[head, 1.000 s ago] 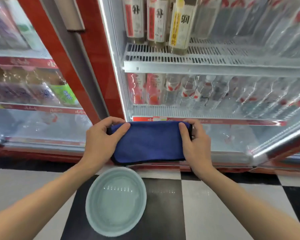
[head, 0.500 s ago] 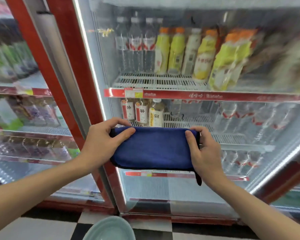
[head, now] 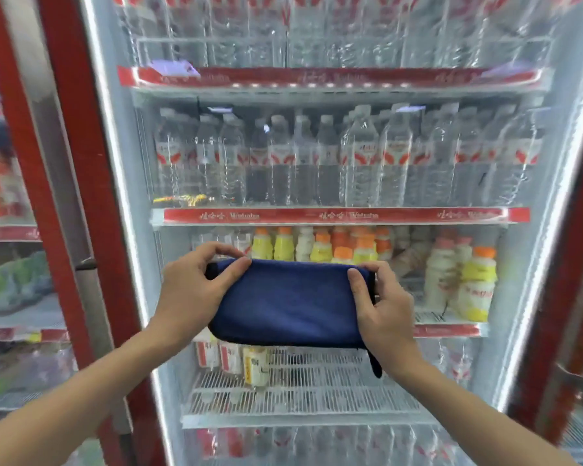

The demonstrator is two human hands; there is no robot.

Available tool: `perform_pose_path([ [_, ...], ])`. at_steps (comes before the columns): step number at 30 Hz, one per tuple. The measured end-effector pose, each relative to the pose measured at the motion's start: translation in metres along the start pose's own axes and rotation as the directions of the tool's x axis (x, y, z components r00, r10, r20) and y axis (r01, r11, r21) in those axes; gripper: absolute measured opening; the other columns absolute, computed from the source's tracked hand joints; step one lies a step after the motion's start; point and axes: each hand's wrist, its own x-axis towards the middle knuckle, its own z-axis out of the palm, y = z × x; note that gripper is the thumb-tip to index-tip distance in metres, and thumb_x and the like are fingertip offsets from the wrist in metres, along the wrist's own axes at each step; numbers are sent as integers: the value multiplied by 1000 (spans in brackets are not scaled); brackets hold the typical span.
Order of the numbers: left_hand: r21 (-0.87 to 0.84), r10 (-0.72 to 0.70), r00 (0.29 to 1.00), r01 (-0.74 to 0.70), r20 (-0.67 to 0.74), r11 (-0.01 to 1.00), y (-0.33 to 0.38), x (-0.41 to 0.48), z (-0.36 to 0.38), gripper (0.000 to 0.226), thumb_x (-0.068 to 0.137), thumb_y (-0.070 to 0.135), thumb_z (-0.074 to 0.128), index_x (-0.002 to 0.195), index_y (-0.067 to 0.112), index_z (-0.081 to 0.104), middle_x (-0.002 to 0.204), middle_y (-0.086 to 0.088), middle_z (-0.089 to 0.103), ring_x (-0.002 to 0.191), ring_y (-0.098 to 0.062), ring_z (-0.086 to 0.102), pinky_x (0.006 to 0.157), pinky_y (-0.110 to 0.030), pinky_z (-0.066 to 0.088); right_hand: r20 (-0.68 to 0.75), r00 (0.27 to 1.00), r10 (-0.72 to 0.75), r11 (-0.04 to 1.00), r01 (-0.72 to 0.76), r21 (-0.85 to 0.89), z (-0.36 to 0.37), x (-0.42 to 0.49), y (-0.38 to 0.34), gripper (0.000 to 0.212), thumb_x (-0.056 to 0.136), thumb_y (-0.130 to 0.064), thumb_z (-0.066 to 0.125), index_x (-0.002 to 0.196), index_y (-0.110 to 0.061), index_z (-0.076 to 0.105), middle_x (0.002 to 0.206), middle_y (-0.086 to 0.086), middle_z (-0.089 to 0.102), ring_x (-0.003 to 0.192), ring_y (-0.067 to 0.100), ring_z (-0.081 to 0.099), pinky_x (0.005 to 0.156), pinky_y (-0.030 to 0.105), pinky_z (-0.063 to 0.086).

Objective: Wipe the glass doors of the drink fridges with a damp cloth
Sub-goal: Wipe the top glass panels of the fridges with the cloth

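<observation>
One dark blue cloth [head: 290,304], folded into a thick oblong pad with a small loop hanging from its lower right corner, sits level before the glass door [head: 334,391] of the middle drink fridge, at the row of yellow bottles [head: 478,284]. Two hands hold it. The left hand [head: 189,290] pinches the left end, thumb in front and fingers curled over the top. The right hand [head: 384,314] grips the right end likewise. Whether the cloth touches the glass cannot be told.
</observation>
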Motion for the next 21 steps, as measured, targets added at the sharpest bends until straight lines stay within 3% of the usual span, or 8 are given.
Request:
perform_pose_path([
  [3,24,57,998,-56,-25,998,34,23,11,13,91,31,73,86,41,67,73,18,70,78,9,61,62,-8,40,-36,997,-63,998,64,7,-27,36,-10,6,102,-29,59,100,-34,60,82,-15,66,77,8,63,68,15,43],
  [8,9,155,984,-154,-87,988,86,61,31,9,97,25,65,97,33,63,82,17,65,81,12,58,62,-7,39,-98,985,-144,990,143,-15,-65,90,-29,14,103,-25,60,96,-37,57,83,-12,65,71,7,60,61,18,42],
  [12,-35,226,969,-230,-98,973,118,90,45,18,101,20,59,95,35,53,72,4,62,70,-4,59,53,-17,40,-139,973,-185,983,181,-35,-87,128,-41,14,103,-25,59,95,-37,56,74,-12,64,70,6,60,59,16,40],
  [16,-46,319,945,-323,-72,945,151,128,57,27,103,6,51,89,29,53,66,-4,55,62,-16,50,54,-22,34,-203,950,-237,971,229,-65,-108,177,-50,13,103,-25,59,93,-34,57,68,-11,60,65,8,56,57,16,37],
  [21,1,398,915,-398,-64,917,184,175,70,47,93,-12,44,83,30,63,81,14,64,83,-4,57,68,-10,36,-262,913,-311,950,295,-100,-129,228,-66,9,103,-23,59,96,-28,59,70,-8,61,65,3,57,57,14,38],
])
